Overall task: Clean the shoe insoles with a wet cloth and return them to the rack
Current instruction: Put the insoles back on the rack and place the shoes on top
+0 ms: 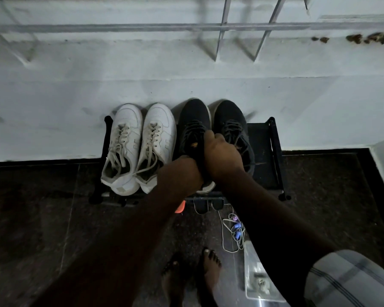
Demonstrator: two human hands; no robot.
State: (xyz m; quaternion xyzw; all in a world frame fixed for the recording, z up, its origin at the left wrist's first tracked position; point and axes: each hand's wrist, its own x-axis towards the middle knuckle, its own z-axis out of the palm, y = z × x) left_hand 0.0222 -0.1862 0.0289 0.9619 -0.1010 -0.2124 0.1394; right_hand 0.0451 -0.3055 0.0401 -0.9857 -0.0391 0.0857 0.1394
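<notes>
Two hands worked at the left black shoe (pixel 192 129) on the rack (pixel 275 151).
The right hand (pixel 220 154) gripped its collar; the left hand (pixel 186 171) reached inside, its fingers hidden. The insole, unseen within, was probably light and floppy, best pinched at the heel.

Single head cam, wide-angle, looks steeply down and forward from standing height at shoe rack (pixel 275 151) against the wall (pixel 75 96); forearms fill the near field, feet at bottom edge.
</notes>
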